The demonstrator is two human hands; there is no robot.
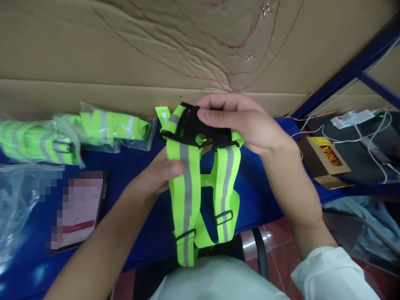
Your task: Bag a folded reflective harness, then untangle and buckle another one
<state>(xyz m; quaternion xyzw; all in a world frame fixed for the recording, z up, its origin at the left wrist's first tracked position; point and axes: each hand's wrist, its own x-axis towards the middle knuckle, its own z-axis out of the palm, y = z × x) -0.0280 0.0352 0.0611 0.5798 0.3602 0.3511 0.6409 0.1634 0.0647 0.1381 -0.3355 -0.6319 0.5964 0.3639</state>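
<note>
A neon-yellow reflective safety vest (185, 187) made of straps with grey stripes hangs between my hands over the front of the table. My right hand (233, 118) pinches the black plastic buckle (187, 125) at its top, thumb in front and fingers behind. Lower on the left, my left hand (162, 168) grips the wider strap, its thumb on the front and its other fingers hidden behind. Two strap ends dangle toward my lap, each with a black slide adjuster (224, 217). Another yellow strap end (162, 113) sticks out beside the buckle.
Bagged reflective vests (37, 139) lie at the back left of the blue table (131, 166). A clear plastic bag (21, 200) and a flat, partly blurred tablet-like object (78, 208) are nearer. At right are an open cardboard box (325, 158), white cables and a power strip (354, 118).
</note>
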